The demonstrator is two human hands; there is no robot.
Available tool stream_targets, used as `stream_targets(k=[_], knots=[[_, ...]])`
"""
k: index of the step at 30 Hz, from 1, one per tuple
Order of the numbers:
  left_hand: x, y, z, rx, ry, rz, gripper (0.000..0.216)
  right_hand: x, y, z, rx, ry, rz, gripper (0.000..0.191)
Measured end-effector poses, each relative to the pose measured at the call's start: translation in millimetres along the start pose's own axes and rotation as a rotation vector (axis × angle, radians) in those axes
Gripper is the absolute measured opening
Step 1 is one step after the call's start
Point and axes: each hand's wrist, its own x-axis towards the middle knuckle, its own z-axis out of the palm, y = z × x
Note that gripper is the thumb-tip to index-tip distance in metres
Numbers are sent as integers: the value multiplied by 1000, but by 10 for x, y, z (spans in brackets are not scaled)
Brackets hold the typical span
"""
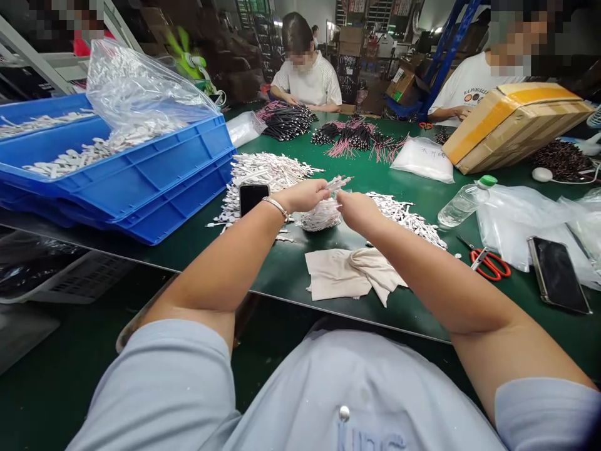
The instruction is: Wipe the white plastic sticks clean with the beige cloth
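My left hand (pixel 307 195) is closed around a few thin white pieces (pixel 339 183) with reddish tips, which stick out past the fingers to the right. Just beside it, my right hand (pixel 359 212) has its fingers pinched together; what lies between them is hidden. Below both hands sits a rounded bundle of white pieces (pixel 320 218), seemingly in clear plastic. A large pile of similar white pieces (pixel 267 170) spreads behind my left hand, and a smaller pile (pixel 406 218) lies to the right of my right hand.
Stacked blue bins (pixel 178 169) fill the left. A dark phone (pixel 253 198) lies by my left wrist; a beige cloth (pixel 335 274) is near the front edge. Right are a bottle (pixel 457 205), red-handled scissors (pixel 493 265), another phone (pixel 558 274) and a carton (pixel 511 131). Two people sit across.
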Motion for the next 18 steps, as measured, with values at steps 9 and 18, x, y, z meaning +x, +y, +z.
stream_targets(k=[9, 18], knots=[[99, 211, -135, 674, -263, -135, 29, -59, 63, -112, -108, 33, 14, 12], [250, 329, -97, 924, -335, -194, 36, -95, 36, -195, -111, 97, 72, 9]])
